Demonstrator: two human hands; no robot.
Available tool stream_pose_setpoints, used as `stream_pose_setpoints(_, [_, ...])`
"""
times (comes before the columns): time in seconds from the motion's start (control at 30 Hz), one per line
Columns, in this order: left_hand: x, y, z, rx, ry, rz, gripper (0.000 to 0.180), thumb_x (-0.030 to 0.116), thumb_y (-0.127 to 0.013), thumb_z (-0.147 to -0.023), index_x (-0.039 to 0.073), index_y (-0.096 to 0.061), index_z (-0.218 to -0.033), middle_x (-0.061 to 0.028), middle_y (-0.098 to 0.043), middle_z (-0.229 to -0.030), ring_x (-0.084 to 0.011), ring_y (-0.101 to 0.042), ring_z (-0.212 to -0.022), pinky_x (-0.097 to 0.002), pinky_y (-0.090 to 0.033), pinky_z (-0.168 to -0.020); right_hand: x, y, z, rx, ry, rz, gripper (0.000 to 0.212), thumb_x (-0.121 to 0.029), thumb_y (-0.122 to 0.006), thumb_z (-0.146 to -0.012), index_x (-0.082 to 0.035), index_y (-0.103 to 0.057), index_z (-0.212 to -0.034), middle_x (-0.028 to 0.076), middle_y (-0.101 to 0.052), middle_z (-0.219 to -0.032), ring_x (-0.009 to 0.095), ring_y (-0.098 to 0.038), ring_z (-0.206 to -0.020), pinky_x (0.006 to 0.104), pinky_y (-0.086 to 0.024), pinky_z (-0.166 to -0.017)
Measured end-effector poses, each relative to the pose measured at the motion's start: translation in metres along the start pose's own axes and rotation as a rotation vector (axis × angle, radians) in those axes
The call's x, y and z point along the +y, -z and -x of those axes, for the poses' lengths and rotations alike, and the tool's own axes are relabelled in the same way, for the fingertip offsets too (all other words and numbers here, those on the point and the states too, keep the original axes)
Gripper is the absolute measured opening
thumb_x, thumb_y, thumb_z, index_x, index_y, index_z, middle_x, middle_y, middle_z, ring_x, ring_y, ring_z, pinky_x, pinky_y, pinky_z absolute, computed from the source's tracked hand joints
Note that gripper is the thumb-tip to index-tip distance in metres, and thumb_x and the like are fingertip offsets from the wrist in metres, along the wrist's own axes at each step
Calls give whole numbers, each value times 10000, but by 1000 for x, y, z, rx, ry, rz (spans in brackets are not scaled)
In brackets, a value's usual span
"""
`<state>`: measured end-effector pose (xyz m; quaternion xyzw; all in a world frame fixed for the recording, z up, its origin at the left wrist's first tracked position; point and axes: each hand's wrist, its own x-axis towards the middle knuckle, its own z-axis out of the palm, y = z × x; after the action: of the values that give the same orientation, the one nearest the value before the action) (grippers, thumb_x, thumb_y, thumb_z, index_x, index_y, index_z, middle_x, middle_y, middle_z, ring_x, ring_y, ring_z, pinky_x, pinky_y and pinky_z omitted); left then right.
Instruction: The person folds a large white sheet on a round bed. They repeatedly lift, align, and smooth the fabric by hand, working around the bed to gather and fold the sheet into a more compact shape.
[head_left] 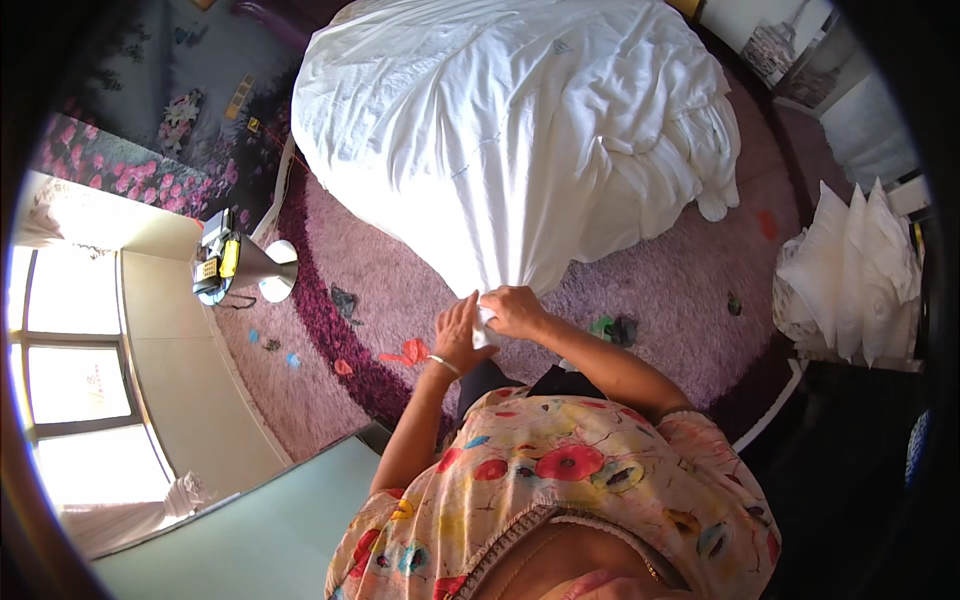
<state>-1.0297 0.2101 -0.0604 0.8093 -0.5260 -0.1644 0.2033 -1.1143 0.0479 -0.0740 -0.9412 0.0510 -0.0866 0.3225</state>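
A big white sheet [480, 130] is spread over a bed, and its near edge is drawn toward me into a taut, gathered point. My left hand [460, 332] is closed on the gathered end of the sheet, with a bracelet at its wrist. Beside it, a little farther out, my right hand [514, 312] grips the same bunched cloth. Folds run from both hands up across the bed. On the right side the sheet lies in loose, crumpled folds down to the carpet. The bed itself is hidden beneath the cloth.
Pink and purple shaggy carpet [680, 270] surrounds the bed, with several coloured scraps on it, among them a red one [413, 351]. At left a small round table [272, 272] bears several items. White pillows [850, 275] stand stacked at right. A pale glass-like tabletop [270, 520] is near left.
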Motion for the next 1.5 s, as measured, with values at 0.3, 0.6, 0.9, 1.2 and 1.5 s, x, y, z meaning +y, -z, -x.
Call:
stream_pose_setpoints(0.3, [61,-42,-25,347,268,100,199,92,-591,-763,98,-589,-962,-167,-647,-788,-376,-629,-729,-463,-492,-612,37,33,37,189,129,-245,285,-95,-659,-670,-75,-523,-921,97,-615,-873,293,-599,-854,399,-403,-767])
stream_pose_setpoints(0.6, [85,31,-24,270,92,144,248,72,-634,-722,63,-621,-970,-160,-665,-811,-359,-663,-751,-409,-526,-639,109,20,14,455,25,78,279,-132,-671,-694,-96,-626,-967,88,-611,-956,295,-563,-966,420,-402,-838])
stream_pose_setpoints(0.9, [58,25,-9,-32,287,32,257,326,-677,-805,108,-602,-919,-165,-660,-774,-379,-647,-751,-458,-513,-636,196,55,-1,355,-71,-66,86,-159,-605,-761,-89,-556,-755,127,-615,-636,348,-611,-616,433,-476,-592])
stream_pose_setpoints(1.2, [-41,-146,54,-415,551,-55,378,448,-628,-829,111,-657,-997,-163,-682,-967,-358,-649,-905,-458,-520,-765,143,74,84,-632,-82,157,405,-482,-669,-769,-83,-644,-834,135,-664,-664,302,-662,-609,409,-516,-569])
stream_pose_setpoints(1.5, [51,-211,8,-132,717,-248,511,411,-686,-779,113,-585,-1182,-133,-621,-1144,-308,-579,-1080,-458,-404,-947,177,59,110,-571,65,124,250,-287,-651,-719,-79,-661,-857,190,-667,-730,354,-670,-733,469,-525,-700])
